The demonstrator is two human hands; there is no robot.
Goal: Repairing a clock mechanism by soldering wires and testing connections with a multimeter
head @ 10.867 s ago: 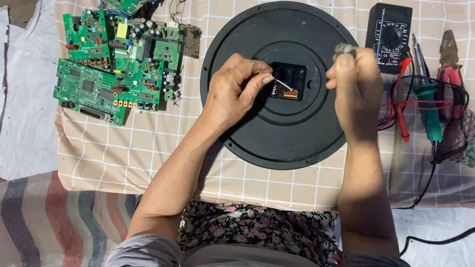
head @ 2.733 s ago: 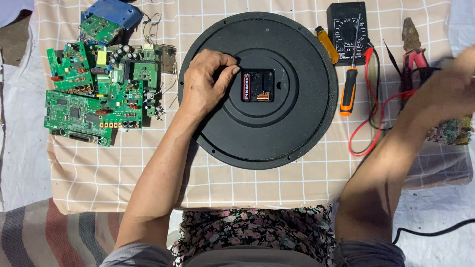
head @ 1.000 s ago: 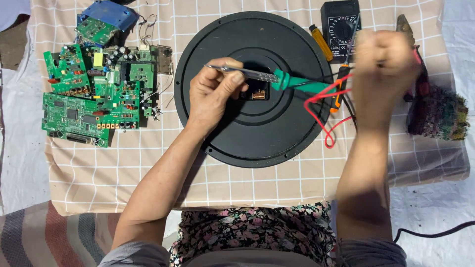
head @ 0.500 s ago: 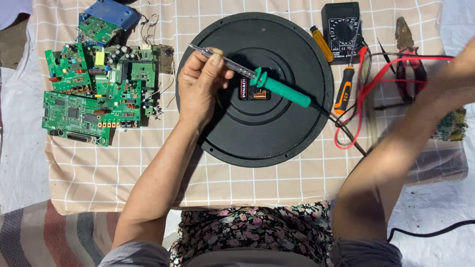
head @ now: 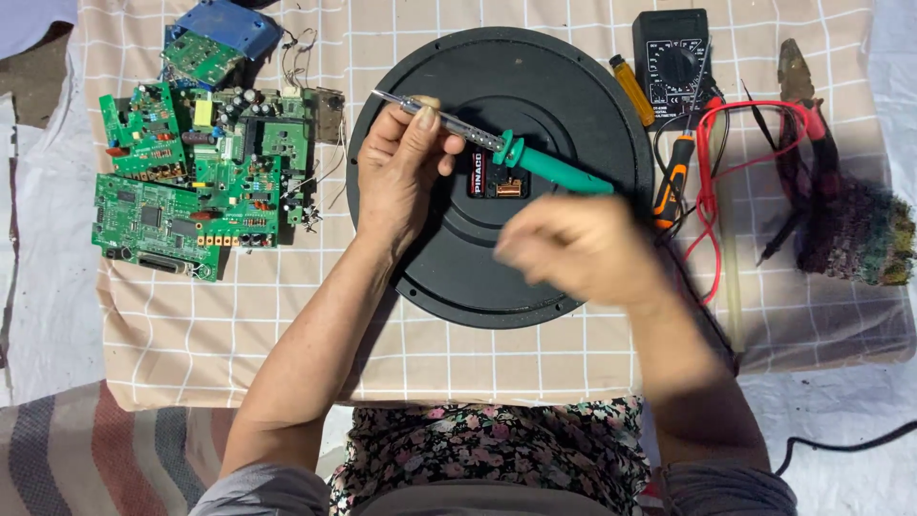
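Note:
A round black clock back [head: 497, 86] lies face down on the checked cloth, its small black movement [head: 497, 177] at the centre. My left hand [head: 401, 172] rests on the disc's left part and pinches the metal shaft of a green-handled soldering iron [head: 549, 167], tip pointing up-left. My right hand [head: 583, 248] is blurred over the disc's lower right, just below the iron's handle; I cannot tell whether it touches the handle or holds anything.
Several green circuit boards [head: 191, 182] and a blue casing [head: 229, 24] lie left. On the right are a black multimeter [head: 673, 62] with red leads [head: 712, 182], two screwdrivers [head: 673, 182], pliers [head: 798, 86] and a dark knitted pouch [head: 855, 234]. A power cord [head: 841, 444] trails bottom right.
My right hand swung in from the far right to the disc's lower right. The soldering iron stays in my left hand, barely shifted.

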